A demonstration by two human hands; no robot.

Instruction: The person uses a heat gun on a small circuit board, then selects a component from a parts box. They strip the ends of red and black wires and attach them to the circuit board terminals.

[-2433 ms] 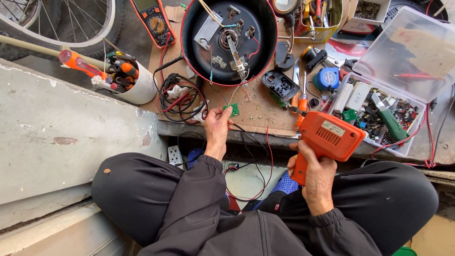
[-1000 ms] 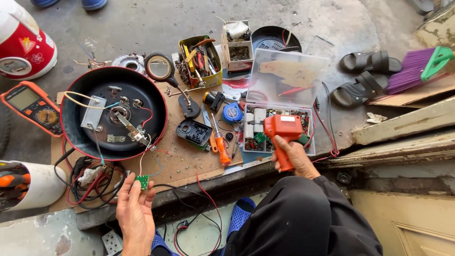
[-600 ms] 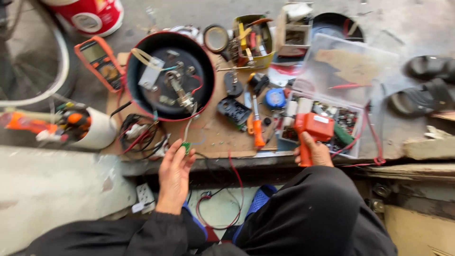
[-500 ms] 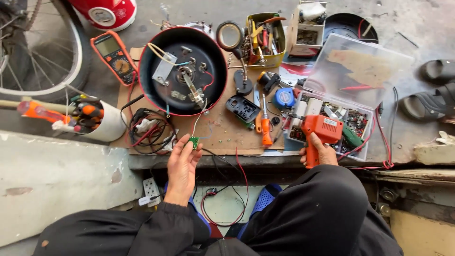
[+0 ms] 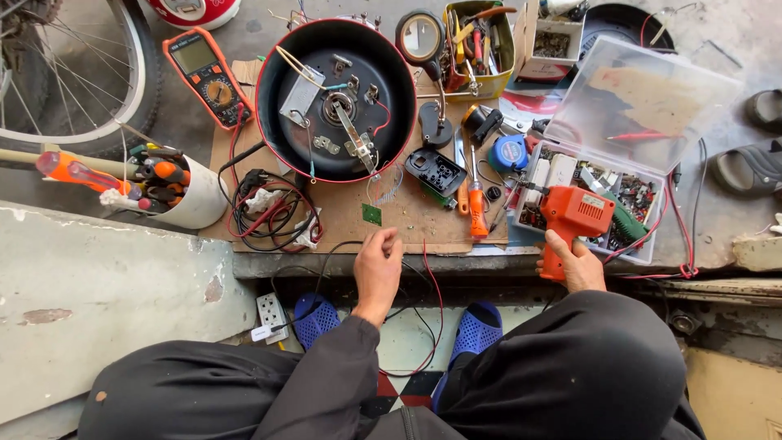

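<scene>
Work surface is a brown cardboard sheet (image 5: 407,224) at frame centre. On it, upper centre: a round black appliance base with red rim (image 5: 336,98), underside up, wiring exposed. Upper left: an orange digital multimeter (image 5: 205,75); left: a white cup of orange-handled screwdrivers (image 5: 175,189); beside it a tangle of red and black leads (image 5: 265,210). Right of centre: an orange-handled screwdriver (image 5: 476,208) and a black plastic housing (image 5: 436,171). Upper right: a clear plastic parts box with open lid (image 5: 627,130); top centre: a yellow tin of hand tools (image 5: 481,37). A small green circuit board (image 5: 372,214) lies flat on the cardboard just below the black base, wires running up to it. Left hand (image 5: 377,269) rests at the cardboard's lower edge, fingers loosely curled, empty, fingertips just below the green board, not touching it. Right hand (image 5: 573,262), centre right, is clenched round the grip of an orange pistol-shaped soldering gun (image 5: 570,220), held upright over the parts box's near edge. Hands are well apart.
</scene>
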